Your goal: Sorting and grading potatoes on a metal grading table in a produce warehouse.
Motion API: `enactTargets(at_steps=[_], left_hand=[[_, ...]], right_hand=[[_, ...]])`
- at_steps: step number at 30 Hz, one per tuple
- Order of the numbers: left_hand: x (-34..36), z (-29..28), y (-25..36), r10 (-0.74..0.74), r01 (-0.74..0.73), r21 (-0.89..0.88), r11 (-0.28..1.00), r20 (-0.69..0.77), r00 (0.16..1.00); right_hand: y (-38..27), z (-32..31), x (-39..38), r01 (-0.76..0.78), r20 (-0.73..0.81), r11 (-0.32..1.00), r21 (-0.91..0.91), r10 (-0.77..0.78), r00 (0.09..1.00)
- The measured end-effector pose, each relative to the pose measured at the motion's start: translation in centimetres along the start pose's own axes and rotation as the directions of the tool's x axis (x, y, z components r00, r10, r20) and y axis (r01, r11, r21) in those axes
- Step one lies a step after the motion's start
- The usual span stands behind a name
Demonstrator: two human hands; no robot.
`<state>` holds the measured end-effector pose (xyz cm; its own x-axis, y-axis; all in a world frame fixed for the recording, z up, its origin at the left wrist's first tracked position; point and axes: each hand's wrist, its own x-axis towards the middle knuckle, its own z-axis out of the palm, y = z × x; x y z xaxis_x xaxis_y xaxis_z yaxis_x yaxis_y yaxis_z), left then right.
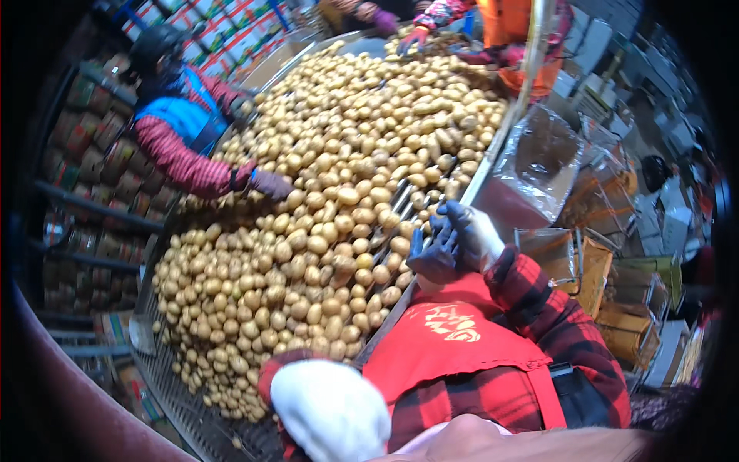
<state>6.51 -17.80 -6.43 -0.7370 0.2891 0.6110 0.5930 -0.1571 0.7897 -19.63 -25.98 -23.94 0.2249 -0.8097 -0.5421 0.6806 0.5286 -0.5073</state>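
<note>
In front of my red apron (446, 323), two gloved hands come close together at the near edge of a sorting table. My right hand (479, 233), in a white glove with blue fingers, comes from a red and black plaid sleeve. Against it is my left hand (433, 258), mostly blue with its fingers up and apart; its forearm is hidden. Neither shows anything held. Just beyond them, potatoes (331, 223) cover the table, with a few metal rollers (404, 199) bare between them. A large rounded white shape (331, 412) blocks the lower left; I cannot tell what it is.
A co-worker in a blue vest (181, 112) reaches over the potatoes from the left. Others, one in orange (504, 23), work at the far end. A plastic-lined box (539, 158) and several crates (616, 308) stand on the right. Stacked cartons (88, 162) line the left.
</note>
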Motion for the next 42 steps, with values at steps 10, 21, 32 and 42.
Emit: enactTargets(at_steps=[10,21,32,42], left_hand=[[-13.3,4.3,-15.8,-0.244,0.251,-0.305,0.919,-0.938,-0.247],[-0.3,8.6,10.7,0.882,0.652,0.711,0.264,-0.452,0.135],[3.9,13.7,7.4,0.731,0.557,0.694,0.457,-0.649,0.209],[4.9,13.6,4.0,0.722,0.557,0.678,0.480,-0.665,0.188]], right_hand=[[1.6,9.6,2.1,-0.197,0.352,0.980,-0.024,0.193,0.916],[3.5,5.1,6.0,-0.135,0.309,0.940,-0.312,0.234,0.922],[2.5,3.5,6.2,0.036,0.418,0.938,-0.346,0.119,0.900],[1.7,2.1,3.9,-0.081,0.208,0.963,-0.258,0.138,0.968]])
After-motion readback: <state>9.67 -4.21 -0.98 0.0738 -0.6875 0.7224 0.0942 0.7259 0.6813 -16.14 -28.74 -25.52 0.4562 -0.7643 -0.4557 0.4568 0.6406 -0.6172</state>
